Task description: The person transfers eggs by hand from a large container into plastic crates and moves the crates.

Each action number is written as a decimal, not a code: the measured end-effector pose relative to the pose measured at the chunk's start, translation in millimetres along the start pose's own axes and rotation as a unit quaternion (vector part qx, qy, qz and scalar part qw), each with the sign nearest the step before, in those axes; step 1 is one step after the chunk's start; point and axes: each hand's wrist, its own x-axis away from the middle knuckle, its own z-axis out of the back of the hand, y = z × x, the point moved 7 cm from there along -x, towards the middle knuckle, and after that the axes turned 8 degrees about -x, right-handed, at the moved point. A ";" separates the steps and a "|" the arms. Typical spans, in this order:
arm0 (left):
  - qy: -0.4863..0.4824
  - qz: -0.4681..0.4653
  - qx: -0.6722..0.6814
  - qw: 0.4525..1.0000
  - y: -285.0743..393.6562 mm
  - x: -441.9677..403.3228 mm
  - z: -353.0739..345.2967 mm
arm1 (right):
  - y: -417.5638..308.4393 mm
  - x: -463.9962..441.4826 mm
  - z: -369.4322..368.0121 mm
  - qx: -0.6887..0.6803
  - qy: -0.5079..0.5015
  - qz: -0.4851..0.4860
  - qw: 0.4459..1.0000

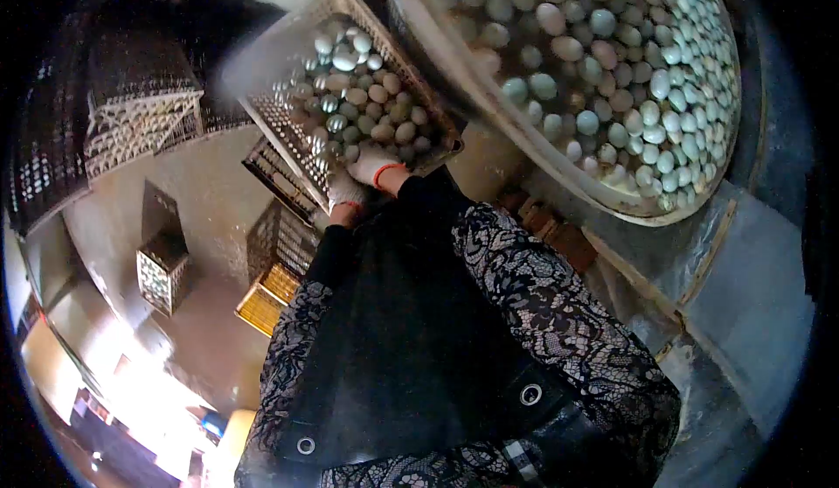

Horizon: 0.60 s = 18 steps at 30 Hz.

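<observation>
A plastic crate [402,47] with slatted sides stands tilted in view, holding pale blue, white and brownish eggs [377,95]. Both my hands wear whitish gloves with red bands at the wrists. My right hand [374,163] is at the crate's near end, against the closest eggs. Beside it, my left hand [345,189] is at the near left corner of the same crate. The fingers of both hands are mostly hidden or too blurred to show what they grip.
A large round tub [603,204] full of eggs stands to the right. Another egg-filled crate [162,283] is on the floor at left, near a yellow crate [262,304]. Stacked crates [140,130] stand at the upper left. Bricks [555,235] lie below the tub.
</observation>
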 end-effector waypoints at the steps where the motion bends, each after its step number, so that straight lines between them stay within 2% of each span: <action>1: -0.070 0.067 -0.068 0.993 -11.3 -7.0 5.7 | -9.9 8.3 8.0 0.007 0.019 -0.007 1.000; 2: -0.137 0.133 -0.135 0.972 -27.5 -12.7 10.0 | -24.0 22.2 23.5 0.001 0.031 -0.003 1.000; 3: -0.126 0.062 -0.150 0.979 -17.0 -12.6 26.6 | -46.0 48.1 47.4 -0.010 0.014 0.032 0.999; 4: -0.025 -0.011 -0.130 0.991 24.5 -11.8 46.0 | -59.9 75.0 67.3 -0.019 -0.002 0.065 0.998; 5: 0.075 -0.086 -0.123 0.986 66.6 -6.1 66.3 | -36.9 107.5 103.9 -0.055 0.072 0.156 0.984; 6: 0.238 -0.229 -0.002 0.944 132.2 21.4 139.6 | -40.5 139.8 130.0 -0.082 0.146 0.238 0.957; 8: 0.235 -0.272 0.151 0.921 197.8 16.1 192.6 | -63.8 241.2 213.6 -0.225 0.218 0.350 0.883; 10: 0.211 -0.325 0.061 0.920 282.7 35.4 247.0 | -35.5 294.4 271.0 -0.166 0.363 0.314 0.861; 12: 0.082 -0.422 0.067 0.900 341.5 27.1 249.2 | 21.7 311.2 312.3 -0.144 0.442 0.217 0.858; 14: -0.053 -0.452 -0.056 0.889 384.1 12.8 217.1 | 86.2 305.2 333.9 -0.115 0.428 0.050 0.895; 15: -0.103 -0.470 -0.074 0.874 392.5 -3.7 194.5 | 104.4 295.6 340.1 -0.115 0.432 0.051 0.893; 16: -0.154 -0.484 -0.091 0.856 394.3 -22.2 161.9 | 122.3 279.9 338.9 -0.141 0.391 0.052 0.908; 17: -0.155 -0.487 -0.094 0.854 398.4 -43.7 131.9 | 131.7 270.4 337.2 -0.167 0.350 0.055 0.920; 18: -0.125 -0.529 -0.184 0.819 402.6 -59.7 95.2 | 133.0 269.4 338.9 -0.170 0.352 0.054 0.919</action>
